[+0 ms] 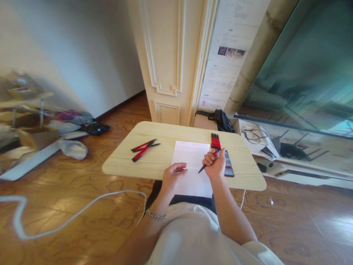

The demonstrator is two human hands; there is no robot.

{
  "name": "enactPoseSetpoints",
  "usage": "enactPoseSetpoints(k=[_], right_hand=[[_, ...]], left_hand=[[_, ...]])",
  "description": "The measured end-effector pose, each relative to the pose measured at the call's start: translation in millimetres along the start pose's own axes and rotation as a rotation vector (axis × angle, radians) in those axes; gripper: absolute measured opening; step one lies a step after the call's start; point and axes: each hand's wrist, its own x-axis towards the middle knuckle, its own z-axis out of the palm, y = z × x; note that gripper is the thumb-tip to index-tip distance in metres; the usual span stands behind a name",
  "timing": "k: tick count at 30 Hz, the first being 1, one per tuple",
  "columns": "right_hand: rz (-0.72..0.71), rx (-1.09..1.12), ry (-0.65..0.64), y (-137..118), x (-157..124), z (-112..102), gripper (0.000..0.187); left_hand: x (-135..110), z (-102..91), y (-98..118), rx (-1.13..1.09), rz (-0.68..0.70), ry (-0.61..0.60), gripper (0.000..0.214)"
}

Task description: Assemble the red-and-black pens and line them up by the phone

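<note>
A white sheet of paper (191,158) lies on a small light wooden table (154,162). My right hand (215,163) is closed round a red and black pen (205,165), its tip just above the paper's right side. My left hand (172,175) rests on the paper's left edge with loosely curled fingers, holding nothing. Several red and black pens (215,141) lie side by side at the table's far right. A few more pens (145,148) lie crossed on the left. A dark phone (228,164) lies just right of my right hand.
A white cable (68,217) runs across the wooden floor at the left. Clutter and bags (71,121) lie by the left wall. A cream door panel (168,59) stands behind the table, a black bag (222,119) at its foot. A low unit with cables (275,147) is on the right.
</note>
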Motion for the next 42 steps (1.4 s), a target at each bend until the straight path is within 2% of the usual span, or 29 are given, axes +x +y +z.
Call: enactPoseSetpoints(k=[7,14,20,26,29,31,34,37,39,42], right_hand=[[0.084,0.061,0.008,6.2,4.7,-6.5,0.034],[0.060,0.070,-0.032,-2.2,2.7,-1.5,0.038],[0.039,0.050,0.001,-5.9,5.9,-7.2,0.031],[-0.006,0.007,0.043,-8.1,11.8,-7.8,0.034],[-0.028,-0.081,0.127,-11.4,16.7,-8.6,0.030],[-0.058,-0.165,0.206,-12.9,20.0,-11.4,0.037],[-0.139,-0.330,0.332,-12.3,24.1,-18.0,0.051],[-0.197,-0.458,0.402,-9.9,26.3,-23.2,0.054],[-0.170,-0.500,0.401,-8.8,26.1,-24.2,0.049],[-0.031,-0.520,0.349,-6.7,23.9,-23.5,0.043]], left_hand=[[5.8,-7.8,-4.1,0.053,0.038,0.012,0.029],[8.7,-12.7,-3.5,0.150,0.071,-0.019,0.025],[19.4,-17.1,-0.7,0.456,0.238,-0.068,0.022],[30.9,-2.7,-1.5,0.800,0.477,-0.164,0.019],[32.9,9.2,-4.3,0.883,0.564,-0.201,0.022],[34.0,16.7,-6.0,0.925,0.596,-0.224,0.023],[36.0,25.7,-8.4,0.998,0.621,-0.246,0.024],[36.8,30.3,-11.0,1.073,0.606,-0.260,0.029],[35.5,30.6,-12.1,1.109,0.575,-0.272,0.030],[31.2,28.0,-11.2,1.153,0.527,-0.264,0.030]])
